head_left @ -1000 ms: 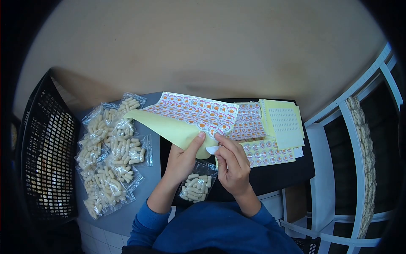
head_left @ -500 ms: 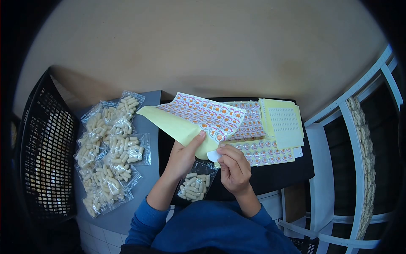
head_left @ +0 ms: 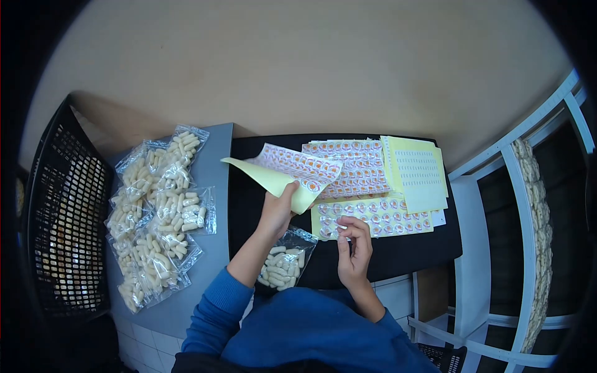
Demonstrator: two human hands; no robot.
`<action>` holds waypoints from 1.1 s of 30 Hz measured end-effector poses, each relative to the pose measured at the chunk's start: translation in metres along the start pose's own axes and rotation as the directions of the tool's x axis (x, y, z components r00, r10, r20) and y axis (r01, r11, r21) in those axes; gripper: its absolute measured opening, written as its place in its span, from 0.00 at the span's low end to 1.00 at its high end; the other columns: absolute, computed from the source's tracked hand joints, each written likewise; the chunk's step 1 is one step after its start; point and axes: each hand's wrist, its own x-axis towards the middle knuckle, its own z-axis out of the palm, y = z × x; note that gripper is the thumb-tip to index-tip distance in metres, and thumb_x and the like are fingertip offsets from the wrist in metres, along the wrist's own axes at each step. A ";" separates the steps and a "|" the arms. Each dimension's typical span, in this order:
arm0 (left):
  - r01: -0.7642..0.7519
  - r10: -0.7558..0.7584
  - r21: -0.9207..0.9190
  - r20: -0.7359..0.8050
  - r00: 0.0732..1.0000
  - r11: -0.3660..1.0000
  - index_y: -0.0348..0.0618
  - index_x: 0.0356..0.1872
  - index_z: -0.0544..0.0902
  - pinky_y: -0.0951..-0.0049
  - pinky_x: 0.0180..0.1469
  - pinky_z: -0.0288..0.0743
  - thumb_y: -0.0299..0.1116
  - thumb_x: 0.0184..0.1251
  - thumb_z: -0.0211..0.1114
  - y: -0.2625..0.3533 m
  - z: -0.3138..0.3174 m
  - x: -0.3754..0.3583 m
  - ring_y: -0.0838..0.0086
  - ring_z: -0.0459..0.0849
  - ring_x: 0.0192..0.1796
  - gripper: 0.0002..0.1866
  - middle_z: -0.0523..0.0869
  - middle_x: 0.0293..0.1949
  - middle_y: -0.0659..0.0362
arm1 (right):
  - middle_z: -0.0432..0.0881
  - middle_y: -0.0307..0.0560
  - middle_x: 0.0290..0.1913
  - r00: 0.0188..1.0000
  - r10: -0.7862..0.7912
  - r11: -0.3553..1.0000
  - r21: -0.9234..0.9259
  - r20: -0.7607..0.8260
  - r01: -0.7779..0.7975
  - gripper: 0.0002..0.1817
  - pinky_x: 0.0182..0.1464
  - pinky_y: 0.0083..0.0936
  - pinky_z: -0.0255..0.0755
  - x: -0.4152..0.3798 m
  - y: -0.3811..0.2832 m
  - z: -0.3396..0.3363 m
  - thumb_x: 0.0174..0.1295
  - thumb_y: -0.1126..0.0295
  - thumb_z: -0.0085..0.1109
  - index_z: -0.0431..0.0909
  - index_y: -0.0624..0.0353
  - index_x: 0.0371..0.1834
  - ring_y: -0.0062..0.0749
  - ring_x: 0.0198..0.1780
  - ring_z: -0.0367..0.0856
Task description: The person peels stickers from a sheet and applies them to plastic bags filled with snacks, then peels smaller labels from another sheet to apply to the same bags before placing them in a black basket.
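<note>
My left hand (head_left: 277, 212) holds a curled sticker sheet (head_left: 301, 164) with yellow backing, thumb on top near its lower right corner. Rows of round printed stickers cover the sheet. To the right, my right hand (head_left: 356, 253) pinches a small white sticker (head_left: 342, 228) between thumb and forefinger; only its edge shows. Below my hands lies a clear zip bag (head_left: 285, 266) of pale, finger-shaped pieces, near the table's front edge. Under and behind my right hand, another sticker sheet (head_left: 388, 219) lies flat on the black table.
Several similar filled bags (head_left: 155, 214) are piled on the grey table (head_left: 214, 255) at left. A black mesh basket (head_left: 68, 217) stands beyond them. More sticker sheets (head_left: 357, 166) and a yellow label sheet (head_left: 418, 171) lie at the back right. A white rack (head_left: 516, 248) stands on the right.
My right hand has moved right and down, away from the sheet, with the white sticker in its fingers. My left hand has drawn the sheet slightly back and tilted it.
</note>
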 end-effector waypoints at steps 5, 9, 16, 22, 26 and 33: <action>0.621 -0.569 -0.032 0.368 0.736 0.783 0.37 0.42 0.71 0.79 0.27 0.77 0.49 0.64 0.47 -0.017 -0.023 0.013 0.75 0.79 0.28 0.22 0.79 0.31 0.56 | 0.67 0.51 0.50 0.940 0.317 0.881 0.329 0.122 -0.340 0.03 0.52 0.26 0.66 -0.019 0.014 -0.001 0.59 0.78 0.47 0.68 0.64 0.35 0.34 0.52 0.71; 0.420 -0.758 0.661 0.375 0.533 0.622 0.36 0.40 0.71 0.79 0.24 0.73 0.51 0.61 0.52 0.017 -0.012 -0.020 0.74 0.75 0.18 0.24 0.79 0.26 0.56 | 0.65 0.49 0.51 0.926 0.344 0.824 0.421 0.157 -0.378 0.03 0.52 0.26 0.67 -0.026 0.019 -0.006 0.60 0.78 0.45 0.68 0.63 0.36 0.29 0.51 0.70; -0.290 0.191 0.919 0.346 0.919 -0.269 0.31 0.45 0.68 0.70 0.37 0.72 0.49 0.47 0.68 -0.020 -0.072 -0.086 0.66 0.76 0.32 0.33 0.75 0.28 0.51 | 0.72 0.45 0.46 0.796 0.530 0.677 0.419 0.294 -0.605 0.04 0.47 0.21 0.69 -0.021 0.032 -0.021 0.62 0.74 0.46 0.70 0.63 0.35 0.23 0.44 0.73; -0.006 -0.317 0.955 0.104 0.943 0.296 0.33 0.45 0.68 0.71 0.36 0.70 0.44 0.45 0.70 0.006 -0.057 -0.093 0.68 0.76 0.32 0.31 0.75 0.30 0.51 | 0.72 0.44 0.44 0.713 0.511 0.575 0.425 0.480 -0.699 0.05 0.46 0.18 0.68 -0.005 0.021 -0.018 0.61 0.74 0.48 0.71 0.65 0.35 0.22 0.42 0.73; -0.063 -0.396 0.844 0.315 0.863 0.533 0.36 0.47 0.67 0.71 0.45 0.71 0.39 0.49 0.68 0.003 -0.061 -0.093 0.66 0.78 0.43 0.27 0.78 0.41 0.47 | 0.72 0.44 0.43 0.796 0.356 0.701 0.424 0.489 -0.574 0.05 0.41 0.17 0.67 0.014 0.006 -0.023 0.60 0.74 0.50 0.72 0.66 0.34 0.21 0.39 0.72; 0.047 -0.204 0.362 0.408 0.890 0.931 0.36 0.59 0.59 0.76 0.50 0.71 0.20 0.58 0.57 -0.008 -0.044 -0.077 0.77 0.75 0.49 0.27 0.75 0.49 0.55 | 0.71 0.46 0.39 0.762 0.165 0.977 0.003 0.626 -0.214 0.04 0.40 0.22 0.67 0.047 -0.025 -0.029 0.53 0.75 0.55 0.72 0.65 0.29 0.30 0.37 0.73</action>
